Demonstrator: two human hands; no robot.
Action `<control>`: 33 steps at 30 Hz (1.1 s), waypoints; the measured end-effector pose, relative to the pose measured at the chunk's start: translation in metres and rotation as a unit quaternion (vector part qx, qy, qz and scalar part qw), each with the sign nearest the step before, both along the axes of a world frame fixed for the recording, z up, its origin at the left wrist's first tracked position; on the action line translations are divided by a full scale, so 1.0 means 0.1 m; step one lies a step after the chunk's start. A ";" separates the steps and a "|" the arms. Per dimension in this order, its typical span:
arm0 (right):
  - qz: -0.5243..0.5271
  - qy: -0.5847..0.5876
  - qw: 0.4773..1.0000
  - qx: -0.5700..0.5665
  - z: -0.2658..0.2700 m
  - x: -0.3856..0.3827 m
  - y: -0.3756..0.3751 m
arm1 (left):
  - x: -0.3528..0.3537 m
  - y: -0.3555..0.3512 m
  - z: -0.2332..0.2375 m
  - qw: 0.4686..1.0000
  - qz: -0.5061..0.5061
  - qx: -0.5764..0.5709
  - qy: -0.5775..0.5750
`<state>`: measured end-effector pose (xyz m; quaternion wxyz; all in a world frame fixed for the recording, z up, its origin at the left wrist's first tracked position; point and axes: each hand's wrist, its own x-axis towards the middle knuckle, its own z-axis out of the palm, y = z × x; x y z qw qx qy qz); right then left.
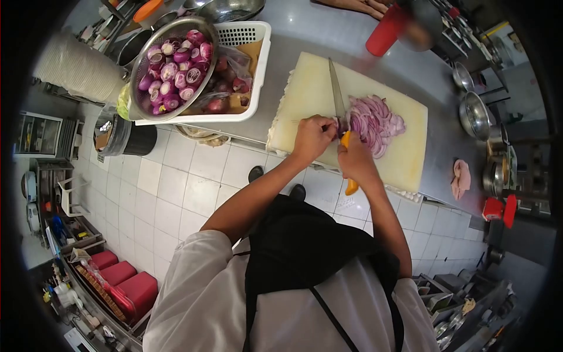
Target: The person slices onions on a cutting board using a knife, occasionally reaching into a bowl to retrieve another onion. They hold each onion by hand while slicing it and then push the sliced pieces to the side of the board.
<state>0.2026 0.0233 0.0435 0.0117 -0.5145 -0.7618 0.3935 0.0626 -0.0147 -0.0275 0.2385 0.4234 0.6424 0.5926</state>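
My right hand [356, 159] is wrapped round the yellow handle of a knife [336, 88], whose long blade points away from me across a thick, pale cutting board [404, 170]. Just left of the blade, my left hand [314, 138] has its fingers curled on a small piece of red onion [336, 124], mostly hidden by the fingertips. To the right of the blade lies a loose pile of sliced red onion [376, 123].
Left of the board, a metal colander [139, 73] of peeled red onions rests on a white plastic basket [262, 64] with bagged onions. A red container [384, 35] and another person's hand [369, 7] are across the steel table. A pinkish cloth [461, 178] lies at the right.
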 end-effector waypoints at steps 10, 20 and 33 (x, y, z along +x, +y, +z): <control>-0.010 -0.058 0.994 -0.094 0.75 -0.10 -0.11 | -0.02 -0.03 0.08 1.000 0.009 -0.006 0.025; 0.009 -0.005 1.000 0.023 -0.20 -0.05 0.06 | -0.01 0.01 -0.04 1.000 0.007 -0.017 -0.015; -0.002 -0.035 0.999 -0.015 0.30 -0.06 -0.19 | -0.04 -0.01 0.03 1.000 -0.003 -0.007 0.016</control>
